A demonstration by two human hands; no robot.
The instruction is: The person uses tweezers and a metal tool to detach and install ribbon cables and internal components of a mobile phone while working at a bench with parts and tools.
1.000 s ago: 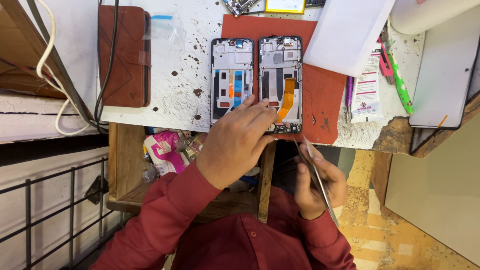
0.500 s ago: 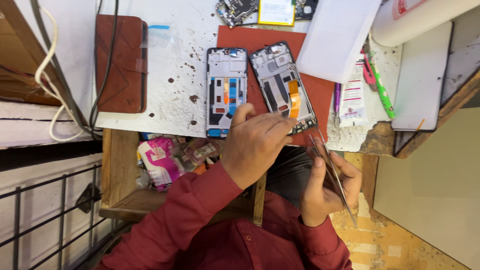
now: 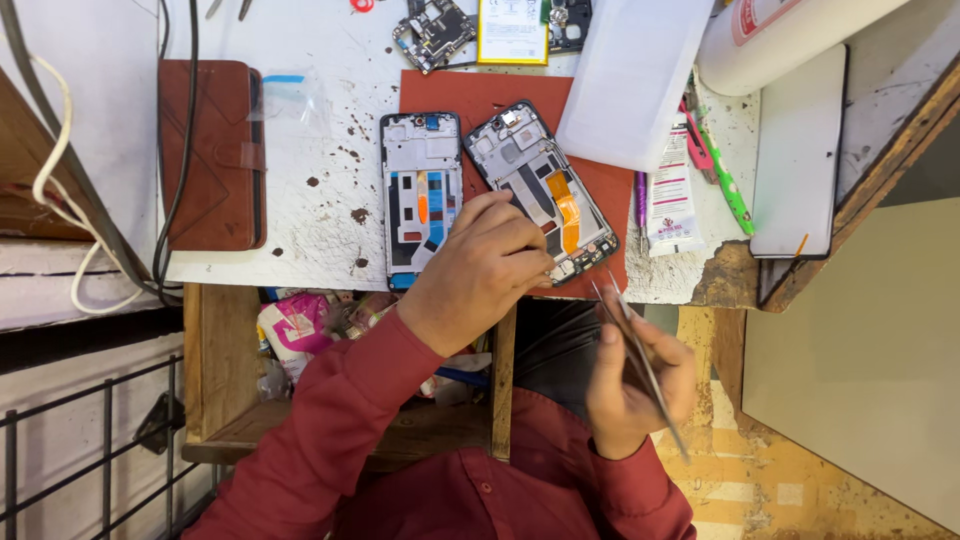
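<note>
Your left hand (image 3: pixel 480 270) fingers are pinching the tilted phone frame (image 3: pixel 540 190) on the desk (image 3: pixel 320 150); your right hand (image 3: pixel 630 375) fingers are gripping tweezers (image 3: pixel 640 360).

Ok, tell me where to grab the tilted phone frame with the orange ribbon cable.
Probably grip the tilted phone frame across its two long metal edges near the bare upper end, coming from above. The left hand covers its lower corner, and the orange ribbon cable and exposed parts fill the middle, so avoid pressing there.
</note>
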